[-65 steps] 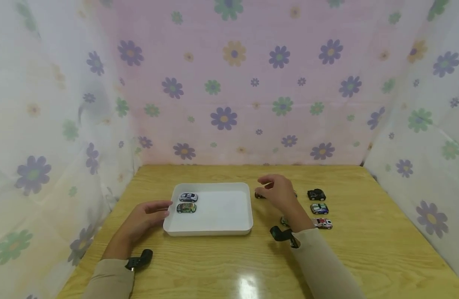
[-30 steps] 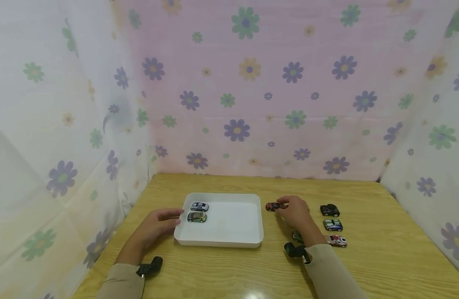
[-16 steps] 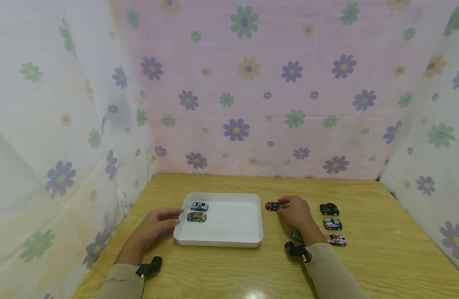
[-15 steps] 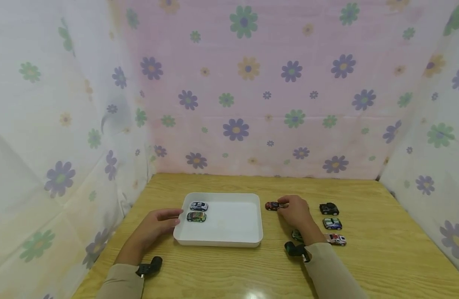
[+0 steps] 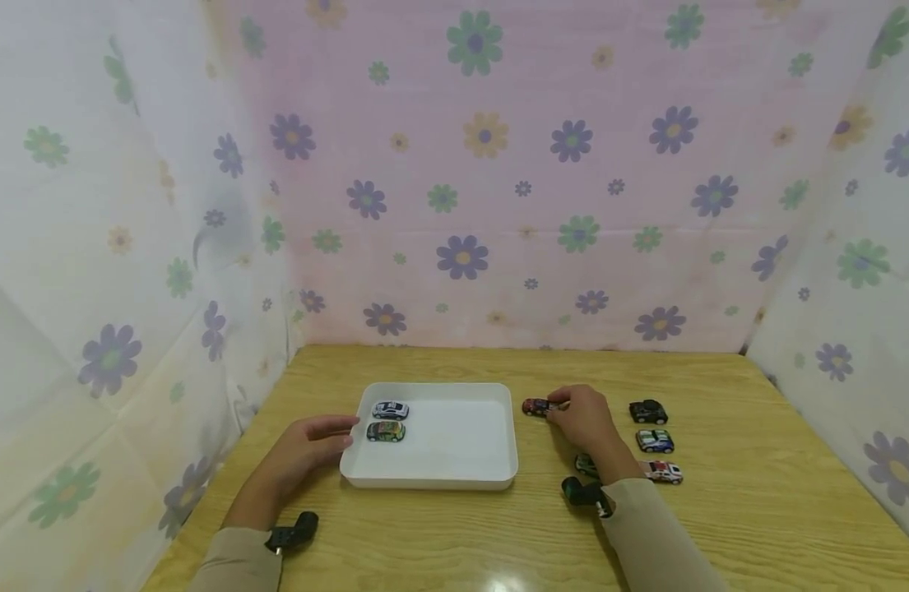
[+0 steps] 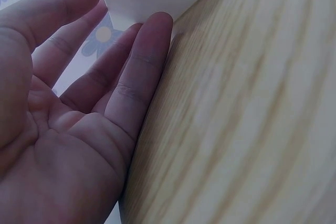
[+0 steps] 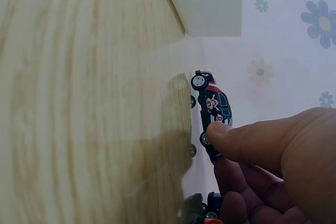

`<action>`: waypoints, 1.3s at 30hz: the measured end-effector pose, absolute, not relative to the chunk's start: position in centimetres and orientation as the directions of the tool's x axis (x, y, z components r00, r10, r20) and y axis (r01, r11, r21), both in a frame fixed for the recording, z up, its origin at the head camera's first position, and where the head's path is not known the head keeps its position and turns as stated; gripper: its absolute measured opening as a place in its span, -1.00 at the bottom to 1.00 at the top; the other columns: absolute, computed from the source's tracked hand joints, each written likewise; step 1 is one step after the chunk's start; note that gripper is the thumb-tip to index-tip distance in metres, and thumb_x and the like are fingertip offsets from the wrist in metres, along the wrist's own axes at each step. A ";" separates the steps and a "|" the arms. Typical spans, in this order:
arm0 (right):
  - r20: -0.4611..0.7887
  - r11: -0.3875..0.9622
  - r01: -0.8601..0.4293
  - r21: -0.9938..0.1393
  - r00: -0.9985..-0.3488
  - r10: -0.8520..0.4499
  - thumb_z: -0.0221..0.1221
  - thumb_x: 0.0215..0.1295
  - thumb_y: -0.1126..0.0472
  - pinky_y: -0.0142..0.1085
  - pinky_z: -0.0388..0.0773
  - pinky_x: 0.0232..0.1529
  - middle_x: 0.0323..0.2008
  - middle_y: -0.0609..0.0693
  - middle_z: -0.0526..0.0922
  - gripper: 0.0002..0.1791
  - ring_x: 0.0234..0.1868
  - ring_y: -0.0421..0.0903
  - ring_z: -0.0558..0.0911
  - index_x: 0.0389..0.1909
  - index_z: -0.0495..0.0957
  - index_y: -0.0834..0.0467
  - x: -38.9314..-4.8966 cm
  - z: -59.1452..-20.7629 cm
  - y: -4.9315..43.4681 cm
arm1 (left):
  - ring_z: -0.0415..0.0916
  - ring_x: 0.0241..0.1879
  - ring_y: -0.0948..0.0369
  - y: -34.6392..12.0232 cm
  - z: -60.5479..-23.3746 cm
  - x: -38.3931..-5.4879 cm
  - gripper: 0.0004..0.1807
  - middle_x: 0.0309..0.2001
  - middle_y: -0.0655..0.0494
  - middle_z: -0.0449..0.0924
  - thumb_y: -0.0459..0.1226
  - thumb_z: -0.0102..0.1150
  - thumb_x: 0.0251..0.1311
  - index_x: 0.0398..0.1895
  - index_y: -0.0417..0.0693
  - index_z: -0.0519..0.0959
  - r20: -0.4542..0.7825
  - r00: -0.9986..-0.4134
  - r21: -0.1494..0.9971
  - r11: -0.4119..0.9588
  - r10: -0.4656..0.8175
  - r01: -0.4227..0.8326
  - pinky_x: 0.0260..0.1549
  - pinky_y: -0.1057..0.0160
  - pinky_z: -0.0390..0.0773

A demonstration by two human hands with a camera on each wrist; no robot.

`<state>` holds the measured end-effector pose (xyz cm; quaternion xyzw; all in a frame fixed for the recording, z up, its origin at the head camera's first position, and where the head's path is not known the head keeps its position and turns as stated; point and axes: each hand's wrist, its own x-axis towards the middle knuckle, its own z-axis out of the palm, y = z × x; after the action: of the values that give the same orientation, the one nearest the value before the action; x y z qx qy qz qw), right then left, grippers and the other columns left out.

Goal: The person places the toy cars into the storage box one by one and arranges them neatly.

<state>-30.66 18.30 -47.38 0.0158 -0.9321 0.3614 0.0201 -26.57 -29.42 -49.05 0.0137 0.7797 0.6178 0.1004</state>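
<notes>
Right of centre in the head view, the right hand (image 5: 586,419) pinches a black-and-red toy car (image 5: 534,407) by its right end, just beyond the tray's right edge; in the right wrist view the thumb (image 7: 252,137) presses the car's side. Whether its wheels touch the table (image 5: 424,543), I cannot tell. At lower left of centre, the left hand (image 5: 302,452) has thumb and fingers apart and relaxed, fingertips against the left wall of the white tray (image 5: 454,483). Two toy cars (image 5: 386,432) sit in the tray's upper left.
</notes>
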 end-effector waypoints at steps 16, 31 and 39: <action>0.080 0.741 -0.065 -0.668 -0.997 -0.015 0.35 0.35 0.26 0.03 0.68 -0.03 0.01 0.12 0.75 -0.74 -0.01 0.10 0.70 0.03 0.73 0.17 -31.1 -47.5 18.6 | 0.55 0.27 0.09 -29.6 -49.4 -26.7 -0.45 0.39 -0.15 0.49 -0.19 0.40 0.31 0.34 -0.13 0.57 -0.131 -0.978 0.971 0.220 0.163 -0.093 0.06 0.23 0.67; 0.082 0.723 -0.062 -0.688 -0.997 -0.007 0.35 0.36 0.23 -0.06 0.69 -0.15 0.01 0.10 0.74 -0.74 -0.03 0.07 0.70 0.04 0.73 0.15 -30.8 -47.0 18.6 | 0.56 0.26 0.07 -29.8 -49.9 -26.6 -0.42 0.40 -0.17 0.48 -0.17 0.41 0.30 0.35 -0.16 0.55 -0.128 -0.977 0.976 0.198 0.171 -0.093 0.07 0.21 0.68; 0.081 0.711 -0.063 -0.701 -0.997 -0.008 0.33 0.37 0.22 -0.07 0.69 -0.17 0.03 0.11 0.73 -0.72 -0.03 0.06 0.69 0.07 0.72 0.13 -30.6 -46.4 18.8 | 0.49 0.34 0.02 -29.5 -49.3 -26.5 -0.48 0.40 -0.10 0.50 -0.17 0.39 0.31 0.32 -0.07 0.60 -0.129 -0.981 0.967 0.236 0.144 -0.093 0.09 0.24 0.66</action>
<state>-30.63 18.82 -46.42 0.0192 -0.9241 0.3799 0.0361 -26.50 -29.49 -49.34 0.0163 0.7804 0.6177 0.0959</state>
